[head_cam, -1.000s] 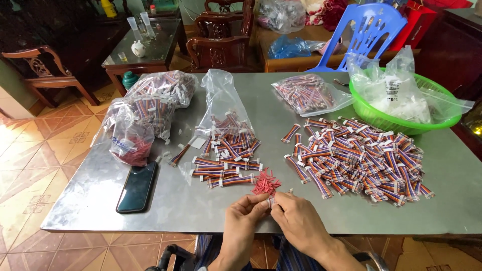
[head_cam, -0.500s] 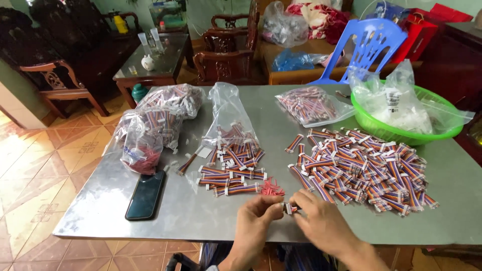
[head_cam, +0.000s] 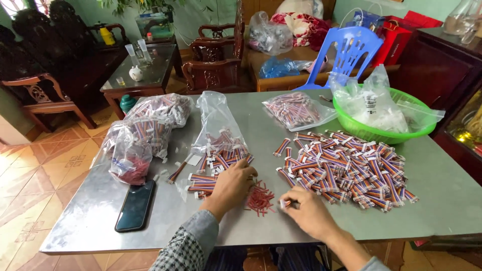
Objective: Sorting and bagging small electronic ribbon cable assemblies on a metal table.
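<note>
Left hand [head_cam: 232, 181] lies palm-down, fingers spread loose, on the small pile of striped wire bundles [head_cam: 211, 168] spilling from a clear bag [head_cam: 216, 118], just beside the red ties [head_cam: 260, 198] on the table [head_cam: 442, 200]. Over on my right hand [head_cam: 306, 213], I see the fingers pinched shut on one wire bundle [head_cam: 284, 203], near the big heap of bundles [head_cam: 346, 168].
</note>
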